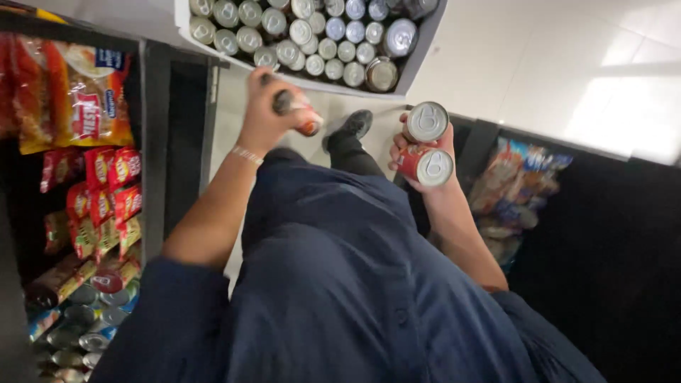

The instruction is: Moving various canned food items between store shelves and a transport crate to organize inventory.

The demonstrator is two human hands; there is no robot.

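Person stands between two shelf units, looking straight down. Far left: snack bags (pixel 89 99) hang on the left shelf (pixel 152 142), and a row of cans on the lower shelf (pixel 85 333) lies below them.

Left hand (pixel 266 113) is up, clenched around a single can (pixel 298 113). That can is motion-blurred, so I can only guess it lies roughly sideways, long axis near level, red end pointing right toward the other hand. A thin bracelet sits on that wrist.

Above, the cardboard tray (pixel 418 53) sits on the floor, packed with upright cans (pixel 298 32), tops facing the camera, long axes vertical. The person's shoe (pixel 351 126) is just below the tray's edge.

Right hand (pixel 425 152) is grasping two red cans (pixel 428 145) stacked one above the other against the palm. Both tops face up toward the camera, tilted slightly right; long axes run down away from the lens. More snack bags (pixel 514 188) sit on the dark shelf at right.

Step in hand, by my read: cans are out of the tray and held in both hands, mid-transfer, none yet shelved. The next move likely calls for turning toward the left shelf's can row, righting the blurred can so its top matches the others, and setting it down without letting the stacked pair slip.
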